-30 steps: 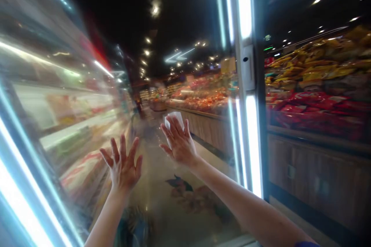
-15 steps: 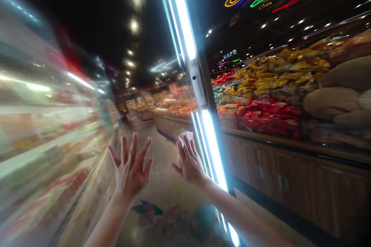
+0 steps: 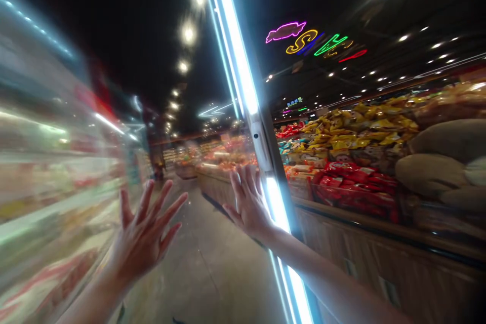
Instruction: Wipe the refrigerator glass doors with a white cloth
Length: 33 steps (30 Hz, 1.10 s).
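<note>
My left hand [image 3: 142, 238] is raised at the lower left, fingers spread wide, with nothing in it. Whether its palm touches the clear glass is hard to tell. My right hand [image 3: 250, 207] lies almost flat, palm away from me, close beside the brightly lit edge strip [image 3: 243, 71] of what looks like a glass door. A small pale bit of white tissue [image 3: 238, 178] shows between its fingers; most of it is hidden behind them. Just above that hand, a grey fitting [image 3: 261, 147] with a dark dot sits on the strip.
Blurred shelves [image 3: 45, 202] of goods run along the left. Beyond the strip on the right, a wood-sided counter [image 3: 364, 268] holds heaped yellow packets [image 3: 364, 124] and red packets [image 3: 351, 179]. A pale floor [image 3: 205, 263] runs ahead. Neon signs [image 3: 301, 41] hang above.
The view has tilted up, so the counter and signs sit lower. My left hand has moved left and tilted. My right hand has slid up closer to the grey fitting, and the tissue shows less.
</note>
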Available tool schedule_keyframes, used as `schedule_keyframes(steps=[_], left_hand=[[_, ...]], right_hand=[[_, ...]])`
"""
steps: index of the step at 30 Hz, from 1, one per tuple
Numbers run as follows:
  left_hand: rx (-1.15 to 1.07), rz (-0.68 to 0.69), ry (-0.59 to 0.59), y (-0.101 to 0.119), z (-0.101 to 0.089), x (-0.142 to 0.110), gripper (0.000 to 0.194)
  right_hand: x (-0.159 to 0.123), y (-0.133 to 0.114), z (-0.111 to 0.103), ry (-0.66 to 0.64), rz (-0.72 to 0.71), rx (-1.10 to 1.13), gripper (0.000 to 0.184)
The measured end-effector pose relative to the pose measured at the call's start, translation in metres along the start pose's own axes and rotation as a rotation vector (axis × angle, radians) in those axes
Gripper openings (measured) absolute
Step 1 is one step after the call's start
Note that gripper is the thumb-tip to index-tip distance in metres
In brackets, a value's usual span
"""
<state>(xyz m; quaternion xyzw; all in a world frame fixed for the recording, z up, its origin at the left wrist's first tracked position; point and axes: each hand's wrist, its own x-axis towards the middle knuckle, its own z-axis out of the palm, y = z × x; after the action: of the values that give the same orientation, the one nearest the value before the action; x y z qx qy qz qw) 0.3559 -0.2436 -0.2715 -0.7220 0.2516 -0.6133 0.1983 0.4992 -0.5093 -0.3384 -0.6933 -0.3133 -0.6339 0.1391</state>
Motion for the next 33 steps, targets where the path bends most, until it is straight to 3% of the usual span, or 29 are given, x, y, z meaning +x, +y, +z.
schedule_keyframes(steps=[3, 6, 10, 12, 14, 17, 22, 27, 33], left_hand=[[0.061, 0.01, 0.014, -0.026, -0.009, 0.002, 0.07], [0.083, 0.009, 0.015, -0.043, -0.017, -0.005, 0.069], [0.107, 0.021, 0.01, -0.061, -0.031, -0.022, 0.07], [0.12, -0.005, 0.015, -0.071, -0.038, -0.031, 0.069], [0.136, -0.036, 0.016, -0.083, -0.045, -0.042, 0.069], [0.166, -0.058, 0.004, -0.102, -0.055, -0.062, 0.068], [0.173, -0.193, -0.012, -0.137, -0.069, -0.117, 0.069], [0.154, -0.271, -0.028, -0.176, -0.076, -0.18, 0.07], [0.208, -0.358, -0.05, -0.213, -0.087, -0.225, 0.071]], right_hand=[[0.026, 0.002, -0.001, 0.011, 0.013, -0.013, 0.088], [0.043, 0.001, -0.001, -0.023, -0.078, -0.002, 0.09], [0.072, 0.003, 0.003, 0.087, -0.035, -0.038, 0.084], [0.086, -0.005, 0.006, 0.123, -0.022, -0.048, 0.083], [0.096, -0.019, 0.009, 0.069, -0.126, -0.032, 0.088], [0.112, -0.044, 0.014, -0.017, -0.319, -0.001, 0.095], [0.142, -0.098, 0.034, 0.066, -0.225, 0.011, 0.094], [0.163, -0.185, 0.07, -0.095, -0.581, 0.067, 0.102], [0.202, -0.261, 0.102, -0.02, -0.458, 0.104, 0.091]])
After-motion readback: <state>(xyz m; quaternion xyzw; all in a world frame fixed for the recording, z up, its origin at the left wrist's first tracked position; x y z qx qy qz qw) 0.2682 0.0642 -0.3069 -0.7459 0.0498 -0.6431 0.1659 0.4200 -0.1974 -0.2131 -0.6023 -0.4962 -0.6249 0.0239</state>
